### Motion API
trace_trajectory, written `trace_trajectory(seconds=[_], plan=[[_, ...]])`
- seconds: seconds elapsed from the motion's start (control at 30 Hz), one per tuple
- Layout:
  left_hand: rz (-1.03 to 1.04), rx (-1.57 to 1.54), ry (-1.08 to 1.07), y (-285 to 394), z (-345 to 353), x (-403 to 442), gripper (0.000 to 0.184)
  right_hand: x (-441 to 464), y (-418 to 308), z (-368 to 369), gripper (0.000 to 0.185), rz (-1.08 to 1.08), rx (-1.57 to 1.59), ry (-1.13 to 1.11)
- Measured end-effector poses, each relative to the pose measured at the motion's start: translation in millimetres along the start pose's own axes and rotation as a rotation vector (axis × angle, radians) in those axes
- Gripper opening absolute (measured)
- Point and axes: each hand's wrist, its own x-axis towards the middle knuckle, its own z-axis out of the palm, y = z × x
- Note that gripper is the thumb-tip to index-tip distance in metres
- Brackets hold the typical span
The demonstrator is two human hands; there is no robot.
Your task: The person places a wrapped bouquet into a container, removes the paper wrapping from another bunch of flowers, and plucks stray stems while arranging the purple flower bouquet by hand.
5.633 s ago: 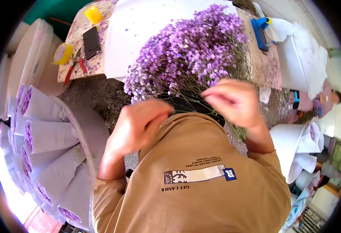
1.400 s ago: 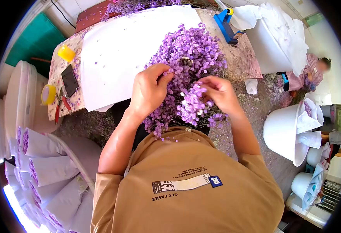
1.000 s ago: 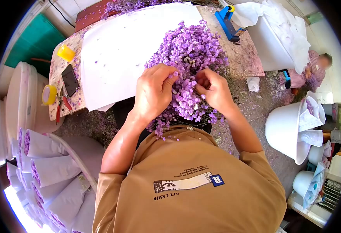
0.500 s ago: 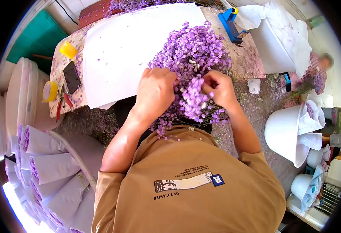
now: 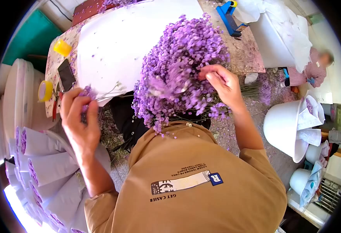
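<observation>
A big bunch of purple flowers [image 5: 178, 58] lies between my hands, over the near edge of the table and my lap. My left hand [image 5: 81, 118] is out to the left of the bunch, its fingers closed on a small purple sprig [image 5: 88, 97] whose thin stems point right, toward the bunch. At the right side of the bunch is my right hand [image 5: 221, 83], its fingertips by the blossoms, loosely curled and a little apart, with nothing visible held. Part of the bunch is smeared by motion.
White paper [image 5: 112, 46] covers the table [image 5: 244, 50]. Yellow tape rolls [image 5: 62, 47], a phone [image 5: 66, 74] and red-handled pliers lie left; a blue tape dispenser [image 5: 228, 19] stands right. Wrapped bunches [image 5: 50, 167] fill a tub at lower left. Another person [image 5: 310, 73] sits far right near white tubs [image 5: 281, 126].
My left hand has moved from the bunch out to the left with a sprig. My right hand stays near the blossoms, its fingers less curled. The bunch has shifted and looks spread wider.
</observation>
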Motion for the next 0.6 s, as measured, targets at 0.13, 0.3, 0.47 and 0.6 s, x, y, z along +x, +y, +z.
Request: trace_trajectory(seconds=[0.13,0.3,0.47,0.6], plan=[[-0.263,0.033,-0.003,-57,-40,-38,0.007,-7,-11,-1,0.032,-0.198,-0.150,-0.134],[-0.035,0.684,-0.230,-54,-29,-70,0.015,-2,-16,18,0.029,-0.274,-0.304,-0.102],[-0.015,-0.110,-0.259,6,13,-35,0.021,2,-17,23,0.022,-0.239,-0.291,-0.024],[0.207,-0.335,-0.225,55,61,-9,0.014,-1,-20,25,0.023,-0.176,-0.273,-0.033]])
